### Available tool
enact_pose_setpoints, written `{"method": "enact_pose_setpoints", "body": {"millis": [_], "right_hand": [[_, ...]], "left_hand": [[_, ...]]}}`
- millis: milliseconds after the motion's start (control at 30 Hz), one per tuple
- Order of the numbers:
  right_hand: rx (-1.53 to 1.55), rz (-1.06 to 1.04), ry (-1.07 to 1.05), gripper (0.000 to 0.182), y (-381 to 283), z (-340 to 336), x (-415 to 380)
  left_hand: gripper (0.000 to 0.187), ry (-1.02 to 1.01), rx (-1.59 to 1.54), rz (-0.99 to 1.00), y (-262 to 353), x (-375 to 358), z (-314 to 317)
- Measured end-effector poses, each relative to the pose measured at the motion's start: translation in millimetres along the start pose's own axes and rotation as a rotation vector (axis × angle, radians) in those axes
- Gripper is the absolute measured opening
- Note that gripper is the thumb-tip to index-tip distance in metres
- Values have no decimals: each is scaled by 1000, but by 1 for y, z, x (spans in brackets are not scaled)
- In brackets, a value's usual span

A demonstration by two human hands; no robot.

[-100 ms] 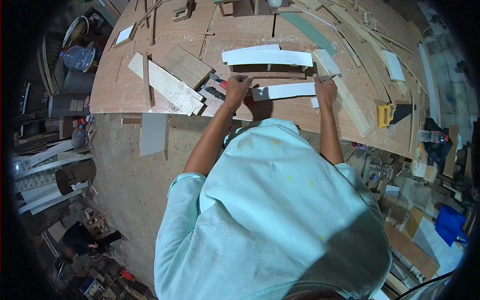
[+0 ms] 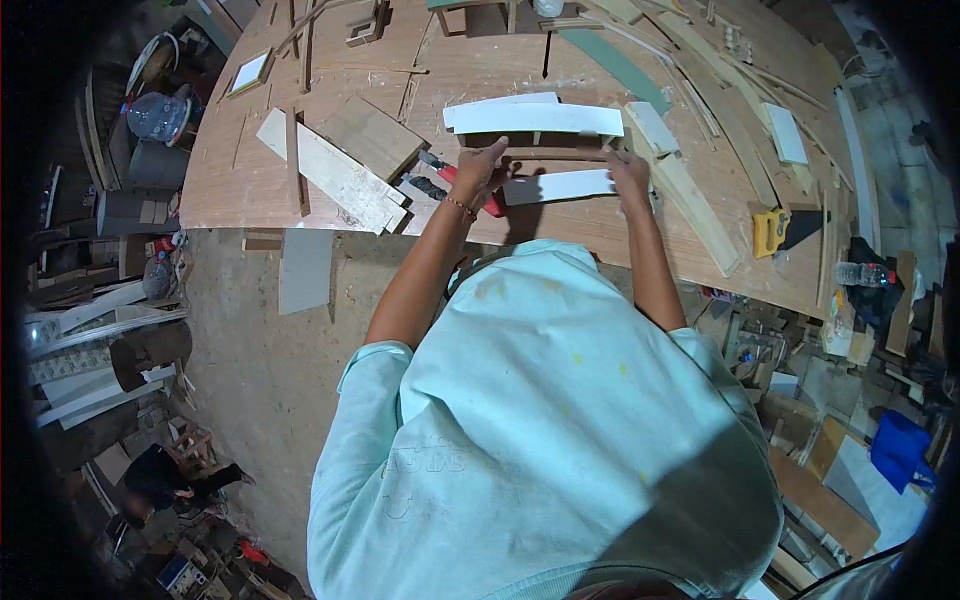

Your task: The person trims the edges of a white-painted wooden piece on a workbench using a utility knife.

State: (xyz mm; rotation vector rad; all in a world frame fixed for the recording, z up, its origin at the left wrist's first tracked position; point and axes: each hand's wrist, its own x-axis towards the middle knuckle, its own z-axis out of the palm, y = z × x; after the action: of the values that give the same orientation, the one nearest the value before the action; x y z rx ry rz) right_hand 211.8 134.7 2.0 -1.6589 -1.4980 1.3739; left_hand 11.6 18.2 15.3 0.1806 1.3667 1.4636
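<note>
The left hand [image 2: 480, 172] and right hand [image 2: 628, 172] are at opposite ends of a thin wooden strip [image 2: 560, 154], fingers bent, though blur and angle leave it impossible to tell whether either is closed on it. The strip lies on or just above the worktop [image 2: 390, 85], between a white-faced curved piece [image 2: 540, 120] and a flat white board [image 2: 565, 186]. Uneven force from the two ends could twist or crack something so slender, and a low sweep of the left hand could catch the red-handled tool [image 2: 493, 206] beside it.
</note>
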Motion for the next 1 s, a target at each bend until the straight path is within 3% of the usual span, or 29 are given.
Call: {"method": "enact_pose_setpoints", "body": {"millis": [67,133,300,533,733,867,933,1000], "right_hand": [[508,196,-235,25,5,17,-2],[627,222,-284,26,1,31,5],[895,386,-303,25,-6,49,15],[951,407,-353,21,-9,54,19],[959,246,-396,17,-14,40,0],[935,110,-349,18,-21,35,-8],[943,76,-335,20,-31,31,-11],[847,-41,-333,22,-39,27,-13]], "left_hand": [[18,-52,-286,-64,-7,17,-2],[19,-110,-321,1,-3,25,4],[18,-41,-474,-56,-6,36,5],[15,-16,-476,-11,-12,46,-1],[19,-72,-410,4,-4,6,-2],[22,-195,-231,-37,-10,-16,-16],[22,-399,-13,-139,-1,-38,-15],[20,-406,17,-175,1,-49,-14]]}}
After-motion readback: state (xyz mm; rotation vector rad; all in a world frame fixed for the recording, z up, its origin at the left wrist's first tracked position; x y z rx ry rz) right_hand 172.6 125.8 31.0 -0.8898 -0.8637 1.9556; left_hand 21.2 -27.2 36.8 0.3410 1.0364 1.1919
